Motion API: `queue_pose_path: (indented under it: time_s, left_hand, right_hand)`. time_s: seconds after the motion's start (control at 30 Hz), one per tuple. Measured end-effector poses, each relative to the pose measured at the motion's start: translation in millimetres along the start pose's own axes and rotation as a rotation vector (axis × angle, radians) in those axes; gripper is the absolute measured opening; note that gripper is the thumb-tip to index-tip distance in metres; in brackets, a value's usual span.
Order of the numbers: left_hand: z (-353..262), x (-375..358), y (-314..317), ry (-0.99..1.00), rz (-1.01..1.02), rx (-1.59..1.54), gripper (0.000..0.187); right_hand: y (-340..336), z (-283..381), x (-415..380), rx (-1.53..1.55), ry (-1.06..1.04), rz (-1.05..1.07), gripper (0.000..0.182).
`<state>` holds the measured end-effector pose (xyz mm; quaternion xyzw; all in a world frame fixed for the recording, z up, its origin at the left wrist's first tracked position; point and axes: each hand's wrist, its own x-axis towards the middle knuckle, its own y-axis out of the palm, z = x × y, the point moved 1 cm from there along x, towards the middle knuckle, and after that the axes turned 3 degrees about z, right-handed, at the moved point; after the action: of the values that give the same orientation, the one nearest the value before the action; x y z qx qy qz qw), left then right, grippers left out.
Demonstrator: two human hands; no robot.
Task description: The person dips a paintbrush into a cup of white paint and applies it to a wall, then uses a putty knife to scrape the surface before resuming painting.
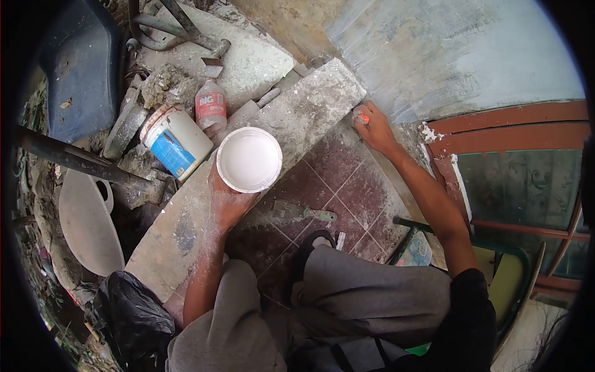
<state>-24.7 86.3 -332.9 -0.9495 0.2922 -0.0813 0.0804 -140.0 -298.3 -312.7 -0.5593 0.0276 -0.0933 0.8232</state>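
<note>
My left hand (228, 199) is wrapped round a white plastic tub (277, 162), held upright above the ledge. White paint (249, 160) fills part of it. At the foot of the wall, my right hand (377, 129) is closed on what looks like a paintbrush (364, 118); only its orange handle end shows clearly, and the bristles are hidden. Streaky white brush marks cover the lower part of the wall (427, 56) beside that hand. White specks and dust coat my left forearm.
A plastic bottle (211, 105) and a paint bucket (197, 141) lie left of the concrete ledge (316, 99). A scraper (319, 214) rests on the red tiles (334, 161). A green-framed chair (511, 279) and a brown window frame (508, 133) are at right, a black bag (133, 316) at lower left.
</note>
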Motion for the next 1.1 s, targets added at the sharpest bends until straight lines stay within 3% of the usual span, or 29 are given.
queue_pose_path:
  time_s: [0.3, 0.5, 0.7, 0.8, 0.9, 0.97, 1.1]
  left_hand:
    - [-5, -1, 0, -0.015, 0.023, 0.016, 0.068]
    - [0, -1, -1, 0.006, 0.042, 0.099, 0.071]
    - [-2, -1, -1, 0.018, 0.036, 0.075, 0.072]
    - [-1, 0, 0, 0.034, 0.005, 0.049, 0.073]
    - [-3, 1, 1, 0.057, -0.017, 0.024, 0.074]
    - [-4, 0, 1, 0.096, -0.027, 0.032, 0.073]
    - [1, -1, 0, -0.008, 0.030, 0.031, 0.060]
  right_hand:
    - [10, -2, -2, -0.094, -0.066, 0.007, 0.018]
    - [18, 0, -9, -0.212, -0.077, 0.130, 0.024]
    - [-24, 22, -21, -0.275, -0.130, -0.009, 0.027]
    - [-57, 52, -36, -0.354, -0.264, -0.110, 0.028]
    - [-63, 52, -45, -0.213, -0.221, -0.170, 0.024]
    - [-48, 37, -54, -0.121, -0.077, -0.127, 0.021]
    - [-12, 4, -59, -0.084, 0.029, -0.053, 0.020]
